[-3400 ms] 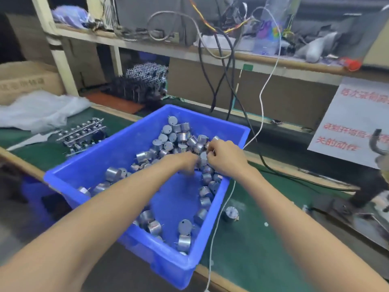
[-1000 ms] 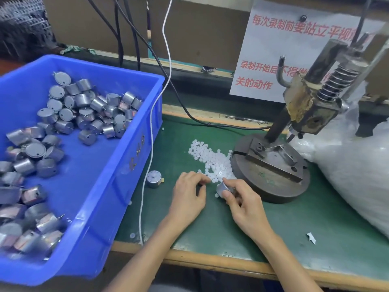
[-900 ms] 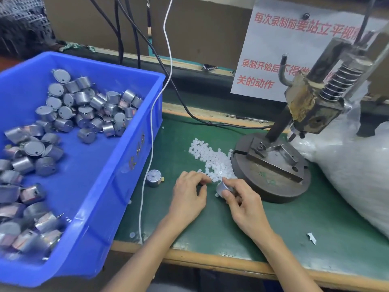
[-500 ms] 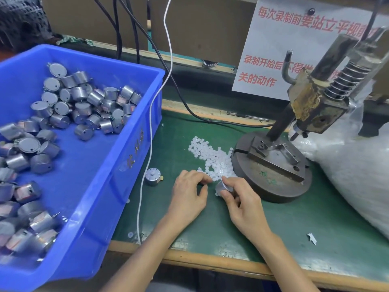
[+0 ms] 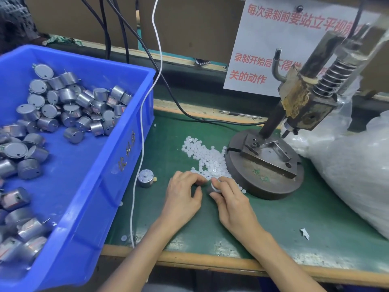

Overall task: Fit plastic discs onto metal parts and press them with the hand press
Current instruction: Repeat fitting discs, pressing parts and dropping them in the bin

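Two bare hands meet on a green mat, low in the middle of the view. The right hand pinches a small round metal part between thumb and curled fingers, at the near edge of a heap of white plastic discs. The left hand lies just beside it. Its fingers are curled, with the tips at the nearest discs and close to the part. The tips are too blurred to tell whether they pinch a disc.

The heap spreads from the hands up to the round base of the hand press and touches its left rim. The press head hangs raised over the far right side of the base, well apart from both hands.

Left of the hands, a loose part stands on the mat beside a white cable. The cable runs down along the wall of a blue bin that holds many more metal parts.

Bare mat lies open in front of the press and right of the right wrist, as far as a large clear plastic bag at the right edge. The wooden edge of the bench runs under both forearms.
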The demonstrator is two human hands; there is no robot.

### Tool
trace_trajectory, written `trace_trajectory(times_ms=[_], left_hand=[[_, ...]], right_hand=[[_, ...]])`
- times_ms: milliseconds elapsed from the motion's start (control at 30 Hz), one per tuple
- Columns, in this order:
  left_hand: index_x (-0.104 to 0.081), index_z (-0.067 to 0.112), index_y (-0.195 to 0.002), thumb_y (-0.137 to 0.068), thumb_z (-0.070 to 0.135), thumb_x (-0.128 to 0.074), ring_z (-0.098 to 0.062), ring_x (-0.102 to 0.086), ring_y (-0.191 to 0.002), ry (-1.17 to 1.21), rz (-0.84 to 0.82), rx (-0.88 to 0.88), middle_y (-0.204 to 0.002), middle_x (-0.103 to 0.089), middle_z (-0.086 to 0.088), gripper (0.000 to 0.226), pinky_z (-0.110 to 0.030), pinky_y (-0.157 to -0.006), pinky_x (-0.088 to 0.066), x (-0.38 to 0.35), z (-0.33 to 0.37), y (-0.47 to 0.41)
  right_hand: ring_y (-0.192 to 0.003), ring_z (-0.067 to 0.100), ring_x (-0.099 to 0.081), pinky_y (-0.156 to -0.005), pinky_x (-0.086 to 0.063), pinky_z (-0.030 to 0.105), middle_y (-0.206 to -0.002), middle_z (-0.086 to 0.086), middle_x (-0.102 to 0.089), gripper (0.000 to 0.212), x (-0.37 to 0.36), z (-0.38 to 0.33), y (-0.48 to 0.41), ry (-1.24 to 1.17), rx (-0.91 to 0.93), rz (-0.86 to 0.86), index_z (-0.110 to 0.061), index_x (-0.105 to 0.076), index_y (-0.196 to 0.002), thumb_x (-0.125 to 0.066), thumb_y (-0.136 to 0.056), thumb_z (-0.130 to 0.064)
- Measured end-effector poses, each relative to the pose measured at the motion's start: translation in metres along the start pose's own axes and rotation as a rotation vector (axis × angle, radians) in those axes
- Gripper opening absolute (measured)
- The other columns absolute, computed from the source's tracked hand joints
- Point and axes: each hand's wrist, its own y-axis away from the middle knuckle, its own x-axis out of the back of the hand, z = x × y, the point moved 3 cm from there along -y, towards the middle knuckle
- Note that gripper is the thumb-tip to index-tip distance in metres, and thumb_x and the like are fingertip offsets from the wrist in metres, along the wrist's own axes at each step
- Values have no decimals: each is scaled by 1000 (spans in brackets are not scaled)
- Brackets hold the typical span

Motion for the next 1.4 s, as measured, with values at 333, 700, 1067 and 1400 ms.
trace_trajectory(times_ms=[333, 700, 1067, 1400], left_hand=[[-63, 24, -111, -75, 5, -69, 4, -51, -86, 266, -57, -131, -100, -54, 15, 42, -6, -79, -37, -22, 55, 7], [-63, 22, -109, -78, 39, -71, -13, -41, -107, -122, 14, -195, -111, -58, 7, 37, -21, -84, -25, -81, 109, -88], [-57, 33, -97, -72, 42, -74, -4, -46, -98, 28, 84, -104, -93, -55, 18, 31, -23, -86, -17, -103, 100, -100], [-61, 35, -95, -71, 45, -75, 2, -40, -97, 55, 54, -81, -89, -50, 26, 30, -21, -82, -14, -99, 100, -99]], right_hand=[[-56, 10, -59, -51, -46, 21, -74, -2, -69, 19, 21, 12, 7, -808, -545, 328, -14, -57, -101, -54, -89, -29], [-41, 15, -53, -36, -39, 21, -65, 9, -69, 21, 81, 58, 10, -1012, -846, 490, -15, -49, -107, -38, -97, 0], [-41, 12, -47, -42, -36, 18, -66, 3, -67, 30, 109, 71, -2, -807, -678, 531, -19, -63, -82, -44, -94, 2], [-61, 5, -49, -53, -44, 16, -96, 2, -61, 33, 275, 79, -165, -713, -495, 591, -3, -52, -126, -49, -94, -11]])
